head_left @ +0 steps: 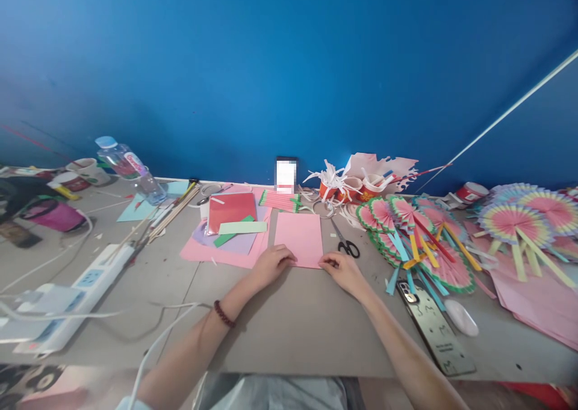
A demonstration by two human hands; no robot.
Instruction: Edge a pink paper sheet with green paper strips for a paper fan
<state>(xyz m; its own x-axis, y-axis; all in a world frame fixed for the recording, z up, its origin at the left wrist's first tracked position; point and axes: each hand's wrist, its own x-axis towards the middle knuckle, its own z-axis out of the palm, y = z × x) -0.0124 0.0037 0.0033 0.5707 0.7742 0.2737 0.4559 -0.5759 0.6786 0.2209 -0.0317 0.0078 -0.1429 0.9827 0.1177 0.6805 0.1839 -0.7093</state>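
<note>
A pink paper sheet (298, 236) lies flat on the grey table (289, 332) in front of me. Its near left corner is pinched by my left hand (274, 264), which has a beaded bracelet at the wrist. At the near right corner, my right hand (342, 270) grips the same sheet between thumb and fingers. Black-handled scissors (348, 248) rest just beyond my right hand. Red paper (232, 210), green strips (244, 227) and purple paper are piled to the left of the sheet. A pleated pink piece with green edges (280, 201) lies behind it.
Folded paper fans (409, 217) spread across the right, near a phone (436, 329) and a white mouse (460, 318). On the left are a power strip (83, 295), cables, a bottle (135, 169) and wooden sticks (174, 214). Red cups (372, 187) stand by the blue wall.
</note>
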